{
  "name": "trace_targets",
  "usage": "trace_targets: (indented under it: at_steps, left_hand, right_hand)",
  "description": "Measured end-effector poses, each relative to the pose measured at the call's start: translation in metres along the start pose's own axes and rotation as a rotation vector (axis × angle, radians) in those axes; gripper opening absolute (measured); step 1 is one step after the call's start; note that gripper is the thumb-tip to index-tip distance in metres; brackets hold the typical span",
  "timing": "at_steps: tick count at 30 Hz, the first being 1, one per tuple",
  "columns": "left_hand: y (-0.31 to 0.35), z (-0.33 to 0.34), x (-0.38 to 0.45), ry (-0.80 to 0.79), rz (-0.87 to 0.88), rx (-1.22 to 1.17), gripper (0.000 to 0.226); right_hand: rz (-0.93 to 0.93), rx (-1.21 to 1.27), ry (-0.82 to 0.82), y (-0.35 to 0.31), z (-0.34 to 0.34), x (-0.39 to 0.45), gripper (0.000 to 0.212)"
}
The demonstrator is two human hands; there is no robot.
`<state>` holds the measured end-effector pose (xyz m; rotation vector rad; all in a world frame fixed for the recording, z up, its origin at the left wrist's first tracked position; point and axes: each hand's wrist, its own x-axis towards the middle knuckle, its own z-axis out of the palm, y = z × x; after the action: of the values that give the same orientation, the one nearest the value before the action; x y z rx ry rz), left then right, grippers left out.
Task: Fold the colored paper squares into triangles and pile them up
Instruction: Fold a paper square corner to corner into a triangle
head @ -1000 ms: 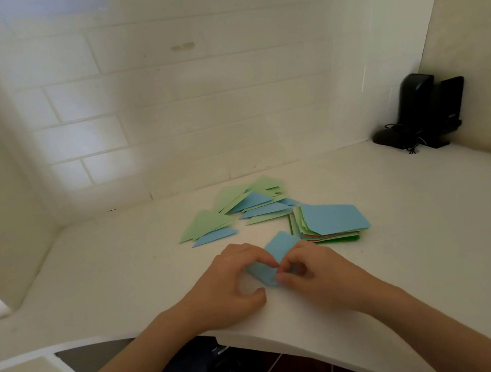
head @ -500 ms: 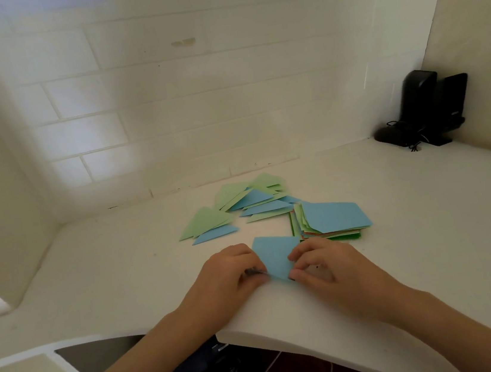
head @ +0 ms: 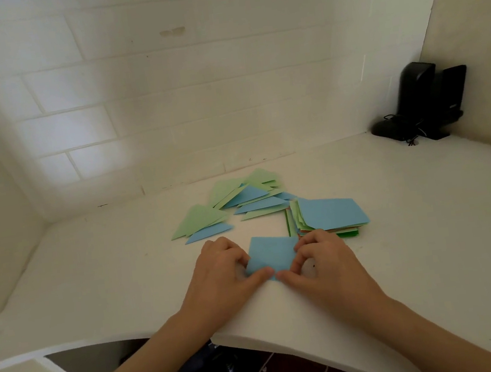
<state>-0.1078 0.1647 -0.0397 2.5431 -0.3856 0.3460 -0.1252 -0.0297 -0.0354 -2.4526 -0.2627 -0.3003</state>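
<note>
A blue paper square (head: 270,252) lies on the white counter (head: 430,224) between my hands. My left hand (head: 218,270) pinches its left and near edge with curled fingers and thumb. From the other side my right hand (head: 325,259) pinches the paper's right and near edge. Just behind my right hand sits a stack of unfolded squares (head: 329,215), blue on top with green and orange sheets below. Folded green and blue triangles (head: 249,199) lie spread behind it, and two more triangles (head: 202,224) lie to the left.
A black device with a cable (head: 423,103) stands in the far right corner against the wall. The counter's near edge curves just below my wrists, with dark floor beneath. White tiled walls close off the back and left.
The blue paper was bunched between my fingers a second ago; it now lies flatter and wider, and both hands have shifted slightly apart to its left and right edges.
</note>
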Motion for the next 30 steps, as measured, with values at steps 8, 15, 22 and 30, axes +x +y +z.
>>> trace_targets:
  at_steps: [8, 15, 22, 30]
  left_hand:
    - [-0.006, -0.017, 0.004, -0.093, -0.060, -0.084, 0.021]
    - [0.009, 0.002, -0.006, -0.112, 0.238, 0.037, 0.047]
    - [0.016, -0.010, -0.014, -0.138, 0.341, 0.130, 0.038]
    - [0.006, -0.019, -0.012, -0.169, 0.355, 0.115, 0.043]
  right_hand:
    - [0.094, 0.108, -0.206, 0.006, -0.016, 0.009, 0.028]
    - [0.016, 0.164, -0.165, 0.012, -0.017, 0.003, 0.037]
    - [-0.191, 0.018, -0.042, 0.026, -0.024, 0.001, 0.049]
    - [-0.433, -0.285, -0.104, 0.009, -0.019, 0.017, 0.019]
